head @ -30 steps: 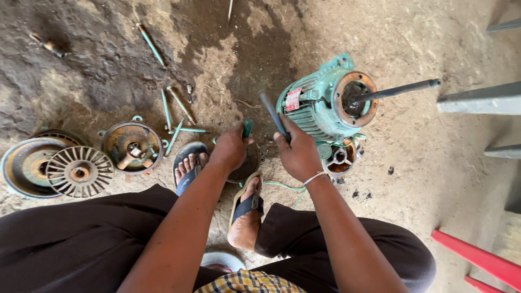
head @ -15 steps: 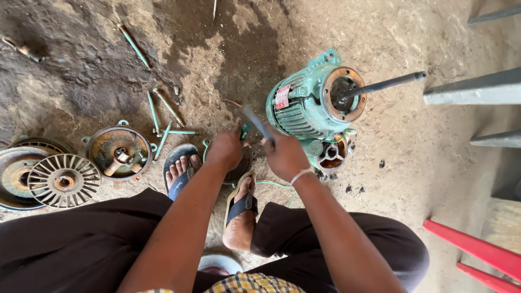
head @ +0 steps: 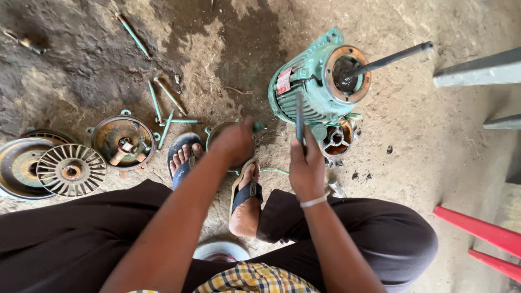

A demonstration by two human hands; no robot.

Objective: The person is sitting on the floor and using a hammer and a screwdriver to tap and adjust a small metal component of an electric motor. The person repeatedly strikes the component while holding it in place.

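Nearest the camera, a checked yellow shirt hem point(head: 255, 279) and black trousers point(head: 70, 239) fill the bottom of the view, with a pale round rim of a bowl-like object point(head: 221, 250) on the ground between the knees. Two feet in blue-strapped sandals rest on the dirt floor point(head: 434, 135): the right foot point(head: 245, 201) in the middle, the left foot point(head: 183, 157) a little farther and to its left. The right hand point(head: 307, 165) is closed in a fist around a slim dark metal tool point(head: 299, 116), which stands nearly upright with its far end against the side of the green cast-metal electric motor housing point(head: 309, 89). The left hand point(head: 234, 142) is blurred, its fingers curled downward over a rusty round end cover with green lugs point(head: 217, 133) lying just left of the motor; whether it grips the cover cannot be told. A small rusty round bearing cap point(head: 337, 140) sits touching the near side of the motor. The motor lies tilted with its open rusty end facing up and right, and a long dark steel shaft point(head: 388, 58) sticks out of it toward the far right. At the near left lie a grey finned fan wheel point(head: 70, 169), a rusty dished fan cover point(head: 21, 165) beneath it, and another rusty green-rimmed end cover point(head: 124, 142). Farther off, long green bolts point(head: 157, 106) are scattered on the dark stained soil. Red bars point(head: 477, 230) lie near right and grey metal bars point(head: 477, 73) far right.
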